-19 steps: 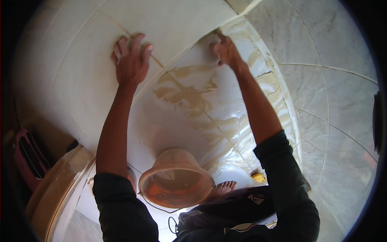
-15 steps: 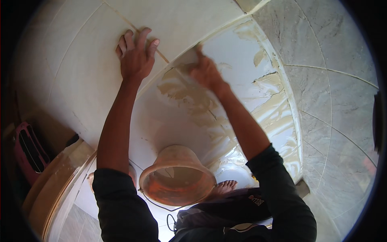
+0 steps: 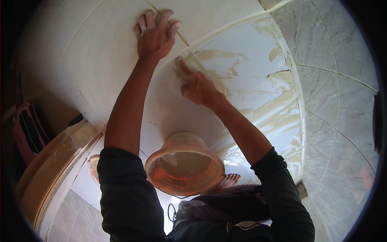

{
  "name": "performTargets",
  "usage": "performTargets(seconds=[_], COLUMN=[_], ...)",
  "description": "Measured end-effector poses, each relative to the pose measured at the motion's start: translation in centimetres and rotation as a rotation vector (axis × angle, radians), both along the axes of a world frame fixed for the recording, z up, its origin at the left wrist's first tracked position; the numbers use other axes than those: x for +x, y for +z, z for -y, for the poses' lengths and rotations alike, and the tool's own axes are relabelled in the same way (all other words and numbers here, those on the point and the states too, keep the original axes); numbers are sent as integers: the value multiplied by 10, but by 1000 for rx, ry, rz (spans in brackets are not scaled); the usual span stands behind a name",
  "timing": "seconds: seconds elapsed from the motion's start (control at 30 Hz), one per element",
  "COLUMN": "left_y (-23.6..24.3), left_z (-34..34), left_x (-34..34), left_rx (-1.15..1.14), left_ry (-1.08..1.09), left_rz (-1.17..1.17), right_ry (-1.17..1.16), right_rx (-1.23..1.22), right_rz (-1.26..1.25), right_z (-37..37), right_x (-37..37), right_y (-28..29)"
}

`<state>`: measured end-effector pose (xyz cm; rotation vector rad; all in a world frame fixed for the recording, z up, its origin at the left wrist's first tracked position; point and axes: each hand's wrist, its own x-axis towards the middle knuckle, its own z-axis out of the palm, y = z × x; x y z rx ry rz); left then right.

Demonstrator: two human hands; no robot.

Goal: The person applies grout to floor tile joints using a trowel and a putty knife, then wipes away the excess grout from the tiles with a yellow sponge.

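My left hand [image 3: 155,38] rests on the cream tiled surface [image 3: 100,48] with its fingers spread, beside a brown joint line. My right hand [image 3: 198,85] is closed except for the index finger, which stretches toward the seam between the cream and white tiles. Motion smears its fingertips, and what they grip, possibly a thin flat piece, cannot be made out. Beige paste [image 3: 276,107] lies in streaks and patches over the white tiles [image 3: 238,52] to the right of this hand. Below both hands a bucket [image 3: 189,149], its inside stained orange, tilts toward me.
Grey marbled tiles [image 3: 322,80] border the white area on the right. My bare foot [image 3: 230,180] is beside the bucket. At the lower left stand a curved wooden piece [image 3: 60,177] and a pink-and-black object [image 3: 30,129]. Another rounded container [image 3: 93,167] shows partly behind my left sleeve.
My right hand has moved left and down along the seam, exposing a paste patch above it. The whole view has shifted slightly; my left hand stays beside the brown joint.
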<state>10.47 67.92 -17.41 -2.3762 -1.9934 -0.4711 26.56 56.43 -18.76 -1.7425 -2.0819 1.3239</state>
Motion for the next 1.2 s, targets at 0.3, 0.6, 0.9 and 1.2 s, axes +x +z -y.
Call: performTargets(seconds=[0.3, 0.6, 0.9, 1.2], left_y=[4, 16, -26, -22], left_z=[-2, 1, -4, -4], left_x=[6, 14, -5, -8], left_rx=[-43, -215, -28, -92], left_ry=[25, 105, 6, -3], left_rz=[23, 3, -95, -102], right_ry=[64, 115, -423, -425], right_rx=[135, -195, 332, 186], right_rz=[26, 14, 323, 446], right_z=[-8, -27, -155, -196], right_x=[18, 44, 271, 230], right_y=[-11, 29, -31, -7])
